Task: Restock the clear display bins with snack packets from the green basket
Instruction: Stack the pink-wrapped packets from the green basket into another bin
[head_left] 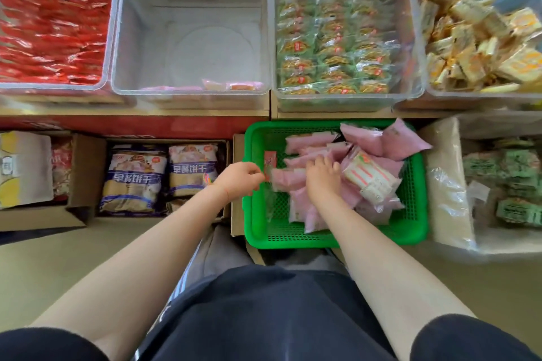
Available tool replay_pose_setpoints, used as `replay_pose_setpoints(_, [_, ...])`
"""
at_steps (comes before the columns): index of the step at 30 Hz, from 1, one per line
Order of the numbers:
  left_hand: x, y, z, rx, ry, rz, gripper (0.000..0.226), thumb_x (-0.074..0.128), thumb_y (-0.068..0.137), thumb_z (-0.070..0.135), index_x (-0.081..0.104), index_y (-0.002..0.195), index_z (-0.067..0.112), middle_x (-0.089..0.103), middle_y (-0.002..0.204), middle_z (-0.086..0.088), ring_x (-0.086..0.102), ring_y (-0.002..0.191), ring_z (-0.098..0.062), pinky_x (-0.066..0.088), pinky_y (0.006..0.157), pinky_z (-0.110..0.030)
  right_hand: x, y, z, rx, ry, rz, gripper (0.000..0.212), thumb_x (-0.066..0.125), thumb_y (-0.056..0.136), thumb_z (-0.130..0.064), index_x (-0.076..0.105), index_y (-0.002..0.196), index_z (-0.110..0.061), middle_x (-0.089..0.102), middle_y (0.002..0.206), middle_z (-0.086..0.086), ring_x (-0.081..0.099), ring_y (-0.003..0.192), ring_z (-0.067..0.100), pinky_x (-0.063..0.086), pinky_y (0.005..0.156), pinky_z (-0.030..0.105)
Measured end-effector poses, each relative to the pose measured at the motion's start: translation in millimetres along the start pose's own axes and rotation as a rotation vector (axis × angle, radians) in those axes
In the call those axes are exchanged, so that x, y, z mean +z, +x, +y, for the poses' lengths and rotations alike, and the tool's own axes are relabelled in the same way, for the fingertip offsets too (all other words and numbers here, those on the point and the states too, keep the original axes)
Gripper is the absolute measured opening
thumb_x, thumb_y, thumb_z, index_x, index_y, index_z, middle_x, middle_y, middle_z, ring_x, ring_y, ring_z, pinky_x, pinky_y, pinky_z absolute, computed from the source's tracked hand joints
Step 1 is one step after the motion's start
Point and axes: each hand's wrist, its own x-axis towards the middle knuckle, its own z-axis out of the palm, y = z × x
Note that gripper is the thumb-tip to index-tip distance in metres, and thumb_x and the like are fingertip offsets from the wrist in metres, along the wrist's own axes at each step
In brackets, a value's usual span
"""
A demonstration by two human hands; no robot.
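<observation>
Reaching into green basket [410, 184], head view: both hands down among pink snack packets [311, 142] heaped there, likely gathering a bunch for the near-empty clear bin [190, 38] straight above on the shelf, which has just a few pink packets at its front wall. Right hand [322, 176] lies on the heap, fingers curled over packets, thumb hidden. Left hand [237, 177] at basket's left rim, fingers pinching a packet's edge beside a small red packet [268, 161].
</observation>
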Motion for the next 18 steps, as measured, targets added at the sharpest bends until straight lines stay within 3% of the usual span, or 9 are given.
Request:
replay_pose_setpoints(7, [28,9,24,-0.018,-0.032,0.017,0.023,0.050,0.094,0.022,0.070,0.096,0.009,0.073,0.090,-0.009,0.069,0.081,-0.025,0.055,0.083,-0.039,-6,6,25,-0.084,0.019,0.029,0.041,0.063,0.087,-0.011,0.055,0.127,-0.012,0.057,0.129,0.012,0.049,0.123,0.029,0.034,0.100,0.040])
replay_pose_setpoints(11, [29,3,31,-0.028,-0.069,0.034,0.020,0.048,0.096,0.019,0.068,0.098,0.015,0.073,0.091,-0.006,0.069,0.082,-0.024,0.055,0.081,-0.036,-12,5,32,-0.117,0.040,0.017,0.026,0.053,0.091,-0.005,0.061,0.113,-0.014,0.066,0.115,0.009,0.057,0.110,0.027,0.037,0.095,0.039])
replay_pose_setpoints(15, [30,3,30,-0.102,-0.124,0.051,0.020,0.049,0.094,0.017,0.068,0.098,0.013,0.072,0.087,-0.006,0.068,0.071,-0.022,0.051,0.067,-0.028,-24,8,32,-0.165,0.254,0.052,0.022,0.054,0.089,-0.005,0.063,0.105,-0.017,0.066,0.112,0.006,0.058,0.107,0.027,0.039,0.087,0.037])
replay_pose_setpoints(18, [32,5,36,-0.252,-0.407,0.020,0.023,0.047,0.097,0.018,0.065,0.106,0.006,0.066,0.082,-0.005,0.063,0.063,-0.018,0.048,0.062,-0.026,-39,7,29,-0.266,0.462,0.102,0.005,0.054,0.092,-0.015,0.055,0.089,-0.018,0.061,0.097,0.003,0.058,0.095,0.029,0.041,0.076,0.035])
